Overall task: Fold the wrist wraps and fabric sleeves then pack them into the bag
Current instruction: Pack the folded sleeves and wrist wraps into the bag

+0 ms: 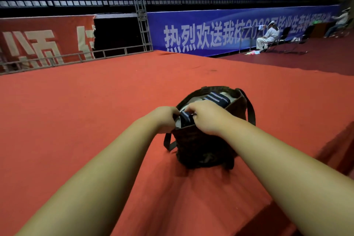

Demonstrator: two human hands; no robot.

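Note:
A dark brown woven bag (201,145) with dark straps stands open on the red carpet. A navy wrist wrap with pale stripes (217,97) lies inside at the far side, over pale fabric. At the near rim my left hand (164,119) grips the bag's edge. My right hand (206,115) is closed on a second folded navy striped wrap (186,118) and holds it just inside the opening. Most of that wrap is hidden by my fingers.
The red carpeted platform (95,120) stretches all around and drops off at the right front edge. A metal railing (76,57) runs along the back left. Far right, people sit on chairs (268,38) by a blue banner.

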